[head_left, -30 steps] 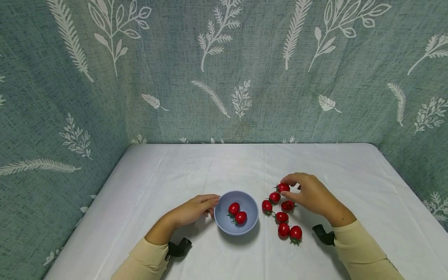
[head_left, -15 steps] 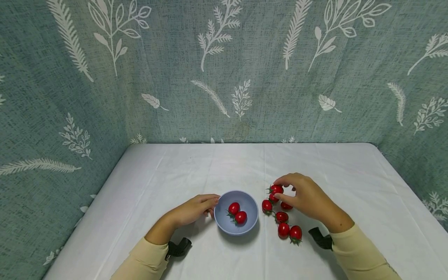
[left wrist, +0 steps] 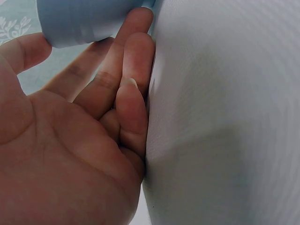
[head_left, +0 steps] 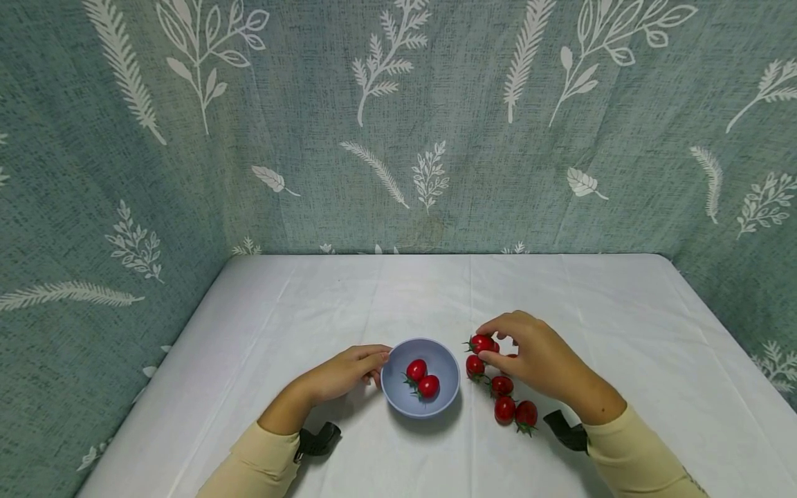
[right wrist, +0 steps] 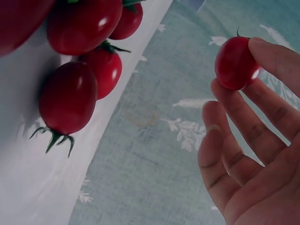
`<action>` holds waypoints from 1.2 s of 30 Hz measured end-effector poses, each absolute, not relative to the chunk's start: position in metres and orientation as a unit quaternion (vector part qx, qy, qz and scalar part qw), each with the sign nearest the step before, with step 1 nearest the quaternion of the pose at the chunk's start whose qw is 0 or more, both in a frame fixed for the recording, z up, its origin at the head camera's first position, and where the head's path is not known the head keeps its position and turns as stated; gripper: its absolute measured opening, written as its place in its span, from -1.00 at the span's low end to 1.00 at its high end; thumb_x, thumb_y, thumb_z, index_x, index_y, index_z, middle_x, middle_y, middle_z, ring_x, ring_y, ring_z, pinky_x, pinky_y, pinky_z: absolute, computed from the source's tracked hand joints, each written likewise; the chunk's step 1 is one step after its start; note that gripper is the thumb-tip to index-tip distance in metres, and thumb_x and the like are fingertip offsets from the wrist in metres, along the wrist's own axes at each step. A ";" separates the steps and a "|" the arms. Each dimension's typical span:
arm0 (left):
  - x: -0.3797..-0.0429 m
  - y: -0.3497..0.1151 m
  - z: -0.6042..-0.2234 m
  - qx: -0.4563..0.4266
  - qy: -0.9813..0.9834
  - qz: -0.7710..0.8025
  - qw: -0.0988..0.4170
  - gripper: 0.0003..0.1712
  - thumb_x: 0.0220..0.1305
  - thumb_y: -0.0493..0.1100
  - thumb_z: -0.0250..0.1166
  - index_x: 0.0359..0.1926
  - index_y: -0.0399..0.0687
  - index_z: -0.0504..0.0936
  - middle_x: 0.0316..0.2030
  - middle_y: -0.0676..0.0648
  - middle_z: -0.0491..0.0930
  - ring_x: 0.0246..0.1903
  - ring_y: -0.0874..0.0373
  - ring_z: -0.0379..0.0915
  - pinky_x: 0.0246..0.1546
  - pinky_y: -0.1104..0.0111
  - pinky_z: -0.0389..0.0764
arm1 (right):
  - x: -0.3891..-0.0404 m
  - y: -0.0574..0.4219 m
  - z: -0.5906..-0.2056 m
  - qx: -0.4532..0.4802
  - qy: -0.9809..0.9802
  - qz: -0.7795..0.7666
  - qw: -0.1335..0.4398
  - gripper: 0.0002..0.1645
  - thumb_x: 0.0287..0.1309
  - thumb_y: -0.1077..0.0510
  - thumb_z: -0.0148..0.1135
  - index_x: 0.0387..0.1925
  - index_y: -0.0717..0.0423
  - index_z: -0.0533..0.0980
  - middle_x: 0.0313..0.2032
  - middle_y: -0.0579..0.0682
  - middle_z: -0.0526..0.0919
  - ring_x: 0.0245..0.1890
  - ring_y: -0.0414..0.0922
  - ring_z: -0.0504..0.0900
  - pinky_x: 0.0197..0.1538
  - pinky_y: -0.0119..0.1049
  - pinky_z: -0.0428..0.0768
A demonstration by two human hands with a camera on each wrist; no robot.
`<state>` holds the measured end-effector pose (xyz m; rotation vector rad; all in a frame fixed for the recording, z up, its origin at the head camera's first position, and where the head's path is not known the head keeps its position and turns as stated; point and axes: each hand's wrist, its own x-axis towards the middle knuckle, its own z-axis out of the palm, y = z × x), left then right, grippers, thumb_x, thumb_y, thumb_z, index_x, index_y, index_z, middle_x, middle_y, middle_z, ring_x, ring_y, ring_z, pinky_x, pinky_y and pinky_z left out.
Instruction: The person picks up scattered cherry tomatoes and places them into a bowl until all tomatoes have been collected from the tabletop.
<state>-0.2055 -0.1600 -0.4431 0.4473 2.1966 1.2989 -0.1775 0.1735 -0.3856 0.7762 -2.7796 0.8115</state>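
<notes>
My left hand [head_left: 342, 375] is at the left side of a blue-grey bowl [head_left: 395, 395], holding it; the left wrist view shows the thumb and fingers against the bowl's outer wall [left wrist: 79, 23]. Two red cherry tomatoes [head_left: 427, 387] with green stems lie inside the bowl. To its right, my right hand [head_left: 538, 356] pinches one cherry tomato [head_left: 481, 343] between thumb and fingers. That tomato [right wrist: 236, 63] appears raised off the table in the right wrist view. Below and beside this hand lie several more cherry tomatoes [head_left: 504, 409], some partly covered by it.
A white cloth [head_left: 349, 290] covers the table. Behind and to the left hangs a green curtain [head_left: 299, 138] with white leaf prints, meeting the table's back edge. Each wrist wears a black camera mount [head_left: 319, 440].
My right hand has moved left toward the bowl with the pinched cherry tomato, passing over the other tomatoes. My left hand and the bowl have stayed put.
</notes>
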 end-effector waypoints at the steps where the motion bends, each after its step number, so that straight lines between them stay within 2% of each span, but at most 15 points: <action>1: -0.205 -0.160 -0.443 0.165 0.816 0.482 0.272 -0.46 0.57 0.01 -0.06 0.35 -0.22 0.43 -0.31 0.02 0.52 -0.22 0.16 0.45 -0.14 0.33 0.41 | -0.177 0.173 -0.385 0.259 -0.924 0.271 0.074 -0.63 0.04 0.13 0.53 -0.06 -0.06 0.68 -0.15 -0.16 0.69 -0.16 -0.14 0.58 -0.21 -0.32 0.62; 6: -0.206 -0.160 -0.443 0.162 0.816 0.483 0.274 -0.46 0.56 0.01 -0.06 0.35 -0.22 0.43 -0.30 0.02 0.53 -0.22 0.17 0.46 -0.13 0.33 0.41 | -0.174 0.169 -0.386 0.275 -0.917 0.278 0.082 -0.62 0.02 0.14 0.54 -0.06 -0.06 0.67 -0.15 -0.16 0.68 -0.18 -0.15 0.57 -0.24 -0.38 0.59; 13: -0.207 -0.160 -0.443 0.169 0.813 0.486 0.273 -0.45 0.57 0.01 -0.06 0.35 -0.25 0.42 -0.28 0.02 0.53 -0.22 0.20 0.47 -0.13 0.38 0.42 | -0.170 0.164 -0.386 0.294 -0.908 0.286 0.083 -0.62 0.02 0.11 0.55 -0.06 -0.07 0.67 -0.14 -0.18 0.69 -0.13 -0.15 0.57 -0.21 -0.33 0.62; 23: -0.206 -0.160 -0.445 0.168 0.813 0.486 0.273 -0.47 0.57 0.00 -0.07 0.34 -0.23 0.43 -0.30 0.02 0.53 -0.22 0.17 0.46 -0.14 0.35 0.43 | -0.164 0.152 -0.390 0.314 -0.901 0.289 0.075 -0.70 0.08 0.10 0.51 -0.11 -0.15 0.67 -0.17 -0.24 0.65 -0.19 -0.20 0.55 -0.21 -0.40 0.61; 27: -0.206 -0.160 -0.444 0.167 0.811 0.488 0.276 -0.46 0.57 0.02 -0.06 0.35 -0.22 0.43 -0.31 0.02 0.52 -0.22 0.17 0.45 -0.15 0.36 0.43 | -0.162 0.146 -0.391 0.317 -0.900 0.292 0.065 -0.68 0.08 0.07 0.51 -0.09 -0.14 0.67 -0.16 -0.25 0.65 -0.17 -0.19 0.54 -0.18 -0.35 0.62; 36: -0.204 -0.161 -0.442 0.170 0.809 0.493 0.272 -0.46 0.56 -0.02 -0.06 0.35 -0.26 0.42 -0.33 0.03 0.54 -0.25 0.20 0.46 -0.17 0.39 0.43 | -0.160 0.131 -0.394 0.329 -0.897 0.293 0.019 -0.70 0.10 0.04 0.50 -0.10 -0.16 0.66 -0.23 -0.29 0.60 -0.29 -0.20 0.49 -0.29 -0.48 0.49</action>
